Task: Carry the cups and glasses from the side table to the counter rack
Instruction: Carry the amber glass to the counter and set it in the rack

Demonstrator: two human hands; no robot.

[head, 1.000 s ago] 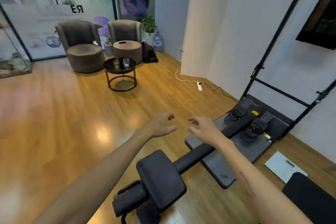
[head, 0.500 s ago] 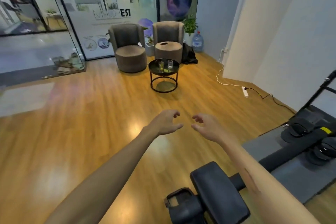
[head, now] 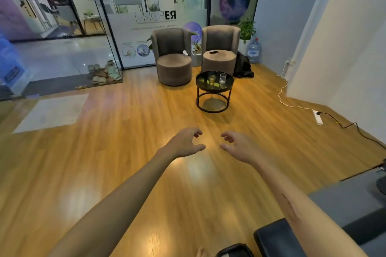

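Observation:
A round black side table [head: 201, 86] stands on the wooden floor ahead of me, in front of two grey armchairs. On its top stand two glasses: one tinted yellow-green [head: 211, 79] on the left, one clear [head: 222, 78] on the right. Both my arms are stretched forward over the floor, well short of the table. My left hand [head: 186, 143] and my right hand [head: 238, 146] are empty, fingers curled and apart, facing each other. No counter or rack is in view.
Two grey armchairs [head: 173, 56] [head: 219, 50] stand behind the table. A glass wall [head: 87, 33] runs on the left. A white cable and power strip [head: 317, 117] lie on the floor at right. Grey exercise equipment with a black pad [head: 277, 238] sits at bottom right.
My view has swung left, away from the exercise equipment, and closer to the side table, which now sits ahead of my hands. Both hands stay empty and spread.

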